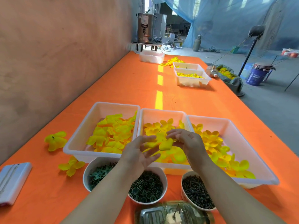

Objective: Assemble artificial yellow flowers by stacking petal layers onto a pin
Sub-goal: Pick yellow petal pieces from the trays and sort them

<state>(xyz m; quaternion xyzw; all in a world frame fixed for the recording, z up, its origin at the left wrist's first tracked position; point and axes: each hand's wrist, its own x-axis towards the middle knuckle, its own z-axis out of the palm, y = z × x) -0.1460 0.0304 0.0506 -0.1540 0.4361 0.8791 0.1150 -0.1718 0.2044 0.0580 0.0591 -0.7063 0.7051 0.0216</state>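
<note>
Both my hands hover over the middle white tray (pixel 163 112). A yellow petal layer (pixel 165 143) hangs between them. My right hand (pixel 187 143) pinches its right side with curled fingers. My left hand (pixel 139 154) has its fingers spread and fairly straight, touching the petal's left edge. Loose yellow petals fill the left tray (pixel 80 131), the middle tray and the right tray (pixel 252 152). Two assembled yellow flowers (pixel 55 140) (pixel 71 165) lie on the orange cloth at the left. A pin (pixel 176 209) stands upright in a white block near the bottom edge.
Three white bowls sit in front of the trays, holding green leaf parts (pixel 97 173), ring pieces (pixel 147 186) and dark pegs (pixel 197 191). A white device (pixel 13 180) lies at the left edge. More trays (pixel 191 78) stand farther down the table, and a plywood wall runs along the left.
</note>
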